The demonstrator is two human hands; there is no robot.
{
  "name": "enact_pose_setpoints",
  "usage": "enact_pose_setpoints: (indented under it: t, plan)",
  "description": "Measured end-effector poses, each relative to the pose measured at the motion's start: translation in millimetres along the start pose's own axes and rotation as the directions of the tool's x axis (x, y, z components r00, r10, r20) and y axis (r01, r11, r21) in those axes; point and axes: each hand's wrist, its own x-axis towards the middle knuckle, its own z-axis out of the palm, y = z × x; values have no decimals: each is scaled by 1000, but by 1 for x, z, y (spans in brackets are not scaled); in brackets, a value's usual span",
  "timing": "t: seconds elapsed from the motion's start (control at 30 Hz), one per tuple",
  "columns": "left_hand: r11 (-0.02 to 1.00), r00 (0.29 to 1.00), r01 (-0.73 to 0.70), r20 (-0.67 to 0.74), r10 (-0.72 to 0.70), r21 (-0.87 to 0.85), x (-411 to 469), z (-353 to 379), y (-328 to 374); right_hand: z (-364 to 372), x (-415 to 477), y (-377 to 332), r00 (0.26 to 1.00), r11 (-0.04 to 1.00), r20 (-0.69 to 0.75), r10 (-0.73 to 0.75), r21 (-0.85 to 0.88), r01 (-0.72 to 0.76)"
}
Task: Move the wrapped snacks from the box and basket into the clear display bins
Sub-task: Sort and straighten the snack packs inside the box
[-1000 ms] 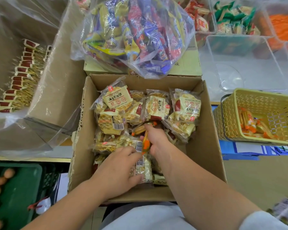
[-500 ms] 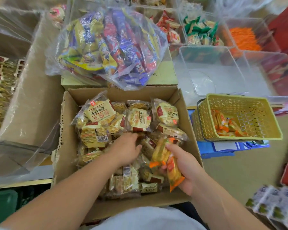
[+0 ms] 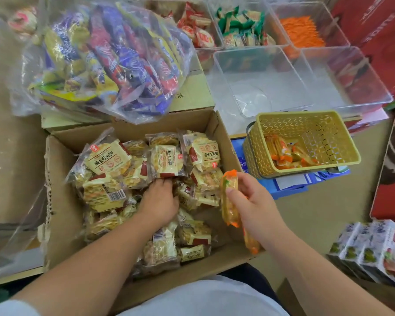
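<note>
the fingers [image 3: 245, 187] of the right hand [image 3: 257, 205] are curled round a small bunch of long yellow snack packets with orange ends [image 3: 230, 208], thumb laid across the front, pinching them just above the right wall of the brown cardboard box [image 3: 59, 201]. the bunch runs lengthwise away from the person, one orange end pointing up towards the bins and another trailing out below the palm, so it lies along the line the hand would travel, not across it. ahead and a little to the right sits the yellow woven plastic basket [image 3: 294, 115], with more orange-ended packets [image 3: 285, 153] lying in its bottom. beyond it is an empty clear plastic bin [image 3: 260, 71], and behind that, further right, a clear bin holding a heap of orange packets [image 3: 339, 30], which looks to me the likely home for this bunch. that puts the target forward and rightward from the fingers, past the basket, and the right hand is plainly the nearer one. the left hand [image 3: 160, 201] is down in the box, its fingers pushed in among the square cream cracker packets [image 3: 167, 160]. the tips are hidden, so i cannot tell whether they grip anything. a big clear bag of blue and red sweets [image 3: 114, 58] rests on a closed carton [image 3: 192, 92] behind the box.
</note>
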Motion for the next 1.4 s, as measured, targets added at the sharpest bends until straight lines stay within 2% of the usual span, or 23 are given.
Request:
enact_pose_setpoints:
  t: [0.07, 0.17, 0.23, 0.47, 0.63, 0.83, 0.93, 1.03, 1.1, 1.27, 1.4]
  plan:
    - [1000, 1000, 15, 8, -15, -18, 0, 3, -1, 0, 7, 1, 997, 993, -9, -81, -91, 80]
    - [998, 999, 48, 1, -48, -30, 2, 5, -3, 3, 16, 2, 989, 973, 81, -127, -182, 140]
    - [998, 998, 60, -4, -60, -16, 3, 6, -5, 4, 20, 2, 984, 976, 120, -133, -155, 151]
    - [997, 996, 78, 29, -79, 21, 7, 10, -6, -14, 34, 4, 971, 958, 90, -221, -168, 234]
    - [974, 989, 89, 95, -110, 206, 12, 10, -4, -8, 39, -2, 977, 959, 102, -187, -199, 204]
    - [985, 985, 126, 101, -138, 117, 10, 9, -1, -1, 72, -39, 955, 882, 139, -263, -366, 297]
    - [984, 981, 126, 129, -142, 126, 8, 6, 0, 9, 113, -61, 934, 770, 215, -287, -528, 358]
    - [986, 981, 79, 167, -103, 147, 6, 3, -1, 26, 151, -67, 920, 602, 322, -224, -697, 390]
    - [993, 985, 75, 147, -88, 95, 4, 0, -5, 38, 169, -66, 924, 574, 357, -134, -733, 366]
    - [993, 997, 74, 38, -71, -88, -5, -6, -15, 56, 178, -55, 885, 698, 458, 84, -661, 276]
    - [974, 995, 93, -12, -97, -209, -12, -12, -20, 50, 155, -39, 863, 713, 492, 115, -646, 273]
